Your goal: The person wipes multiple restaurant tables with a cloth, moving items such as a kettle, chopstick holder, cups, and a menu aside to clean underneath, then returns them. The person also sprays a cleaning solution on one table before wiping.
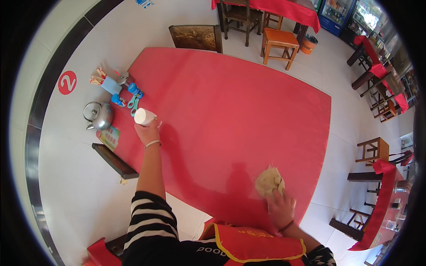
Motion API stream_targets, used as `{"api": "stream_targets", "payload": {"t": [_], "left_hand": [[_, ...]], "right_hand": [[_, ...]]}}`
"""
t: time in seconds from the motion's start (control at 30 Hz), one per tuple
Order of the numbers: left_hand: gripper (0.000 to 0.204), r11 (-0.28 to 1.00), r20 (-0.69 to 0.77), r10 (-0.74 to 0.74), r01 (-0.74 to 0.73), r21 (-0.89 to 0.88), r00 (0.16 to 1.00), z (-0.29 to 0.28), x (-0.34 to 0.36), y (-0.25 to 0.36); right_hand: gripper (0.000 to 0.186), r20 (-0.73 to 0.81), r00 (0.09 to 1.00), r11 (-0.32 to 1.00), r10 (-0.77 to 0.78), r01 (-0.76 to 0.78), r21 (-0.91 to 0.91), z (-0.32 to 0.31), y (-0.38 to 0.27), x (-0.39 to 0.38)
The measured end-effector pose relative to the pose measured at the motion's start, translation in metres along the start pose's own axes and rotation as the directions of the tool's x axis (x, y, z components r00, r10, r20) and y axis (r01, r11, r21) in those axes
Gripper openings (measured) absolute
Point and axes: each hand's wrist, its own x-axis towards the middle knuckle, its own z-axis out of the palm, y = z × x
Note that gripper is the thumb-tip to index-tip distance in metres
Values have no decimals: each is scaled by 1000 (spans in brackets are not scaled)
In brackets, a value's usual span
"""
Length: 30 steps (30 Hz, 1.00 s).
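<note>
My left hand [147,132] grips a white cylinder [144,116], perhaps a paper cup or roll, over the left part of the red tabletop [222,115]. Just beyond it are green-handled scissors [133,105], blue containers [136,90], a blue holder of wrapped sticks [111,85] and a small metal dispenser [125,79]. A steel kettle [100,117] stands at the left, with a printed card [111,137] below it. Near the table's right front, my right hand [281,207] presses on a crumpled beige cloth [267,181], its fingers bent over it.
Chairs [195,35] stand at the far and left [113,159] sides. An orange stool [279,40], an orange bucket [309,43] and glass-front fridges [333,15] are beyond. Other red-covered tables [377,221] with stools line the right. A round red sticker [67,75] is at far left.
</note>
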Motion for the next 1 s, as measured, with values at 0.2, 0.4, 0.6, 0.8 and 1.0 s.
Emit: {"api": "stream_targets", "payload": {"t": [0.2, 0.4, 0.6, 0.8, 1.0], "left_hand": [[71, 884, -97, -202, 224, 411, 975, 19, 96, -63], [53, 591, 116, -124, -20, 806, 985, 19, 108, -104], [57, 635, 491, 118, -446, 631, 863, 24, 52, -46], [61, 678, 579, 345, -623, 391, 739, -29, -131, 50], [70, 513, 709, 601, -858, 13, 370, -58, -318, 115]], "right_hand": [[45, -14, 985, 985, 172, -171, 29, 22, -18, -7], [47, 77, 983, 984, 165, -169, 55, 20, -20, -14], [43, 185, 942, 956, 280, -292, 39, 39, -21, -21], [35, 106, 889, 893, 445, -449, 23, 8, -10, -20], [15, 81, 121, 135, 989, -971, -195, -46, 92, -233]]}}
